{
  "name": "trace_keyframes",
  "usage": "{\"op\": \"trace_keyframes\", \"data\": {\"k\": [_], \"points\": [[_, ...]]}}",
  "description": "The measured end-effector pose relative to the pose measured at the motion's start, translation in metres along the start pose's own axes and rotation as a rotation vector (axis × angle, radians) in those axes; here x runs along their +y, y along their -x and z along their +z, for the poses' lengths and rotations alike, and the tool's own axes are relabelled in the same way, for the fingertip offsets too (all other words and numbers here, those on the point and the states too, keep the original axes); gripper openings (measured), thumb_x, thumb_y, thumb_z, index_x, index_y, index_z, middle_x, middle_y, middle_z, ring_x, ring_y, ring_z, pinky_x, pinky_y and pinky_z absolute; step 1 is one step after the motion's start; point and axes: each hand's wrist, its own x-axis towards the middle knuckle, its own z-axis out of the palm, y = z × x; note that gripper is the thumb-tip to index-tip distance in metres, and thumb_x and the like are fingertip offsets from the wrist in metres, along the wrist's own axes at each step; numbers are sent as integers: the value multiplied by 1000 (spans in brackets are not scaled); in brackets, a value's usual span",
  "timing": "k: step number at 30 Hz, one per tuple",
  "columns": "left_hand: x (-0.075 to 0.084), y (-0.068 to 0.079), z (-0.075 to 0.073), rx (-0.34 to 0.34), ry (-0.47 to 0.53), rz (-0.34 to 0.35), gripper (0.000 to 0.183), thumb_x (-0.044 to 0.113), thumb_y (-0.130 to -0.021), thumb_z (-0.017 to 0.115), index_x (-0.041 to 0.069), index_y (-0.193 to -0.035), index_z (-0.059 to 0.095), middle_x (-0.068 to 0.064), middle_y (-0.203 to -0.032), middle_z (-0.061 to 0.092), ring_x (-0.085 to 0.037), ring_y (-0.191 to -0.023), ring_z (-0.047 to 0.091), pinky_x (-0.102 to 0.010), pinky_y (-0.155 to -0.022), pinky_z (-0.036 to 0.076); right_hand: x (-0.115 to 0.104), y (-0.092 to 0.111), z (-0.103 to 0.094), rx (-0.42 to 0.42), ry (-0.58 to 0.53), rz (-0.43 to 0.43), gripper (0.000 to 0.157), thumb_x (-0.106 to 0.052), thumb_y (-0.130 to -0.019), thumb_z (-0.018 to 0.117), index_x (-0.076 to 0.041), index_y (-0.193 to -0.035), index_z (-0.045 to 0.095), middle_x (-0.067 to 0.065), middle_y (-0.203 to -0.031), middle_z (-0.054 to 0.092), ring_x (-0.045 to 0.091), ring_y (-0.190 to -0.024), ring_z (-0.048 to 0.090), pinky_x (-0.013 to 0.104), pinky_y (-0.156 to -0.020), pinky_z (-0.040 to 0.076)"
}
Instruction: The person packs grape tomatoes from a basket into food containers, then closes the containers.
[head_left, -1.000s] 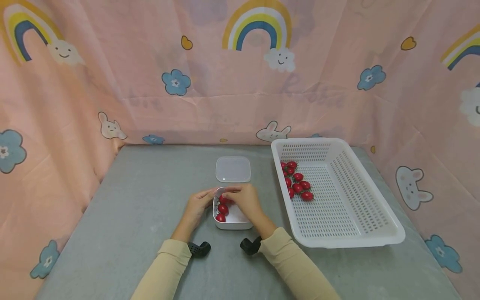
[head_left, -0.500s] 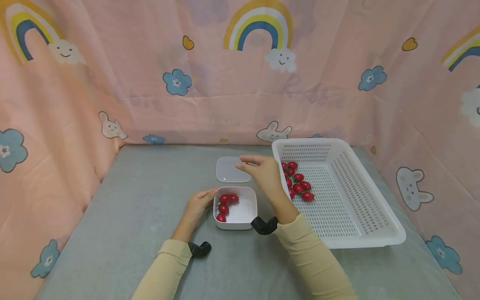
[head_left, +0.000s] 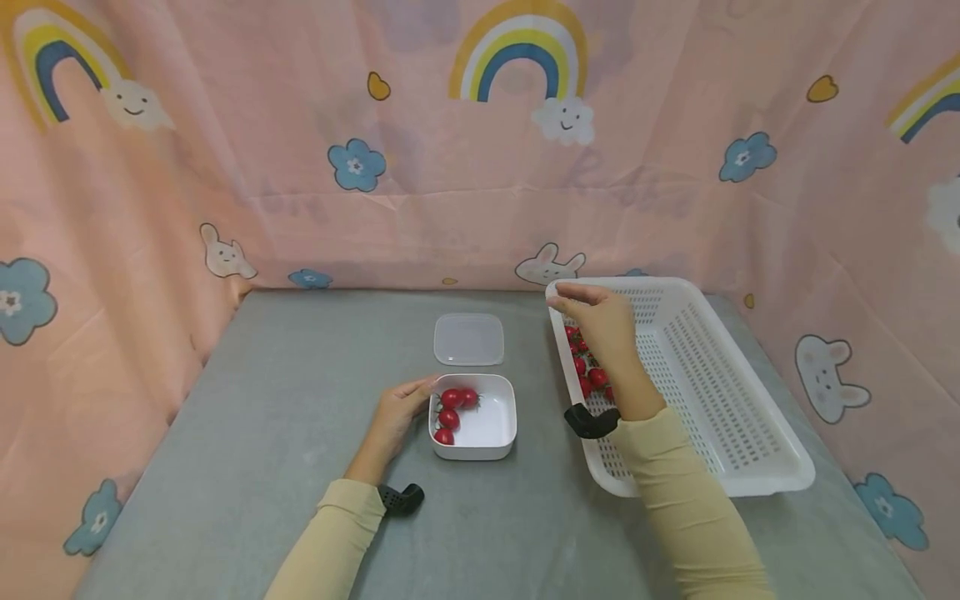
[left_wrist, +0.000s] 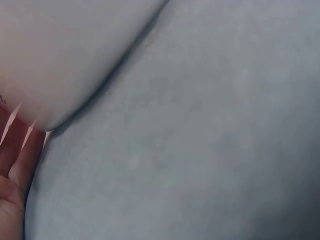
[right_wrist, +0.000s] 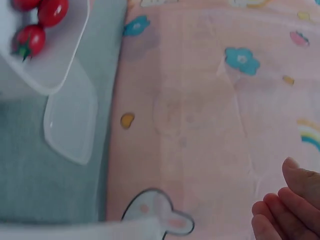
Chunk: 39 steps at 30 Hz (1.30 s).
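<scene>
Head view: the left hand (head_left: pixel 395 414) rests with straight, relaxed fingers against the 9 o'clock side of the small white container (head_left: pixel 474 417), steadying it on the grey counter (head_left: pixel 285 400). Three cherry tomatoes (head_left: pixel 452 412) lie inside it toward its left wall. The clear lid (head_left: pixel 468 339) lies flat at 12 o'clock from the container, apart from it. The right hand (head_left: pixel 603 329) hovers over the near-left corner of the white basket (head_left: pixel 720 392), fingers loosely bent and holding nothing, above the remaining tomatoes (head_left: pixel 590 375) there.

Left wrist view: fingertips (left_wrist: pixel 17 150) press the container's wall.

Right wrist view: the fingers (right_wrist: pixel 287 210) hang relaxed and empty; container and lid sit at 10 o'clock.

The step in hand looks like fetching another tomato; the next move calls for lowering the hand and pinching one gently
</scene>
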Motion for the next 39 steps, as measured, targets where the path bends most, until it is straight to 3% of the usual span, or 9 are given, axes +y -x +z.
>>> {"op": "trace_keyframes", "data": {"k": [4, 7, 10, 13, 19, 24, 28, 31, 39], "points": [[0, -1, 1, 4, 15, -9, 34, 14, -96, 64, -8, -121, 66, -17, -124, 69, 1, -92, 69, -26, -92, 55, 14, -10, -13, 15, 12, 14, 51, -43, -90, 72, -11, -129, 67, 10, -136, 64, 28, -125, 57, 32, -91, 51], [0, -1, 2, 12, 29, -16, 33, 13, -96, 64, -8, -121, 66, -17, -124, 69, 1, -91, 69, -23, -90, 55, 28, -19, -21, 25, -6, 20, 53, -42, -89, 73, -8, -129, 66, 13, -136, 63, 30, -128, 55, 45, -106, 47], [0, -1, 2, 12, 25, -16, 33, 13, -96, 63, -8, -122, 66, -17, -124, 69, 2, -92, 68, -23, -90, 54, 45, -26, -28, 28, -18, 33, 53, -40, -90, 72, -6, -130, 65, 14, -137, 62, 29, -134, 51, 49, -114, 39], [1, -1, 2, 9, 21, -18, 33, 12, -96, 63, -8, -122, 66, -17, -125, 69, 2, -94, 68, -26, -93, 54, 62, -32, -35, 24, -12, 57, 51, -38, -92, 70, -4, -131, 64, 16, -138, 61, 30, -136, 49, 51, -116, 37], [1, 0, 2, 11, 17, -14, 32, 13, -96, 63, -8, -121, 66, -17, -125, 69, 1, -93, 69, -30, -96, 54, 88, -41, -43, -3, 16, 183, 49, -32, -95, 66, -4, -134, 61, 19, -144, 55, 36, -139, 45, 54, -117, 35], [2, 1, 2, 16, 16, -11, 32, 12, -96, 64, -9, -120, 66, -18, -124, 69, 1, -92, 69, -30, -95, 54, 108, -47, -45, -73, 36, 268, 52, -33, -94, 68, -3, -135, 60, 20, -146, 53, 38, -139, 45, 54, -116, 36], [1, 1, 1, 12, 17, -13, 32, 12, -96, 64, -8, -121, 66, -18, -125, 69, 1, -93, 69, -29, -95, 54, 126, -54, -46, -145, 22, 383, 54, -33, -95, 67, -9, -141, 56, 16, -151, 48, 36, -143, 42, 54, -118, 32], [1, 1, 1, 15, 14, -7, 33, 13, -96, 64, -8, -121, 66, -17, -124, 70, 1, -93, 68, -28, -93, 55, 136, -57, -46, -196, 20, 412, 55, -30, -96, 65, -8, -144, 51, 17, -152, 46, 36, -144, 40, 53, -120, 29], [1, 0, 2, 13, 39, -5, 32, 11, -96, 63, -9, -122, 65, -12, -120, 72, 2, -93, 69, -20, -88, 54, 150, -61, -44, -247, 105, 373, 55, -27, -95, 66, -1, -142, 53, 23, -147, 50, 40, -139, 45, 53, -117, 35]]}}
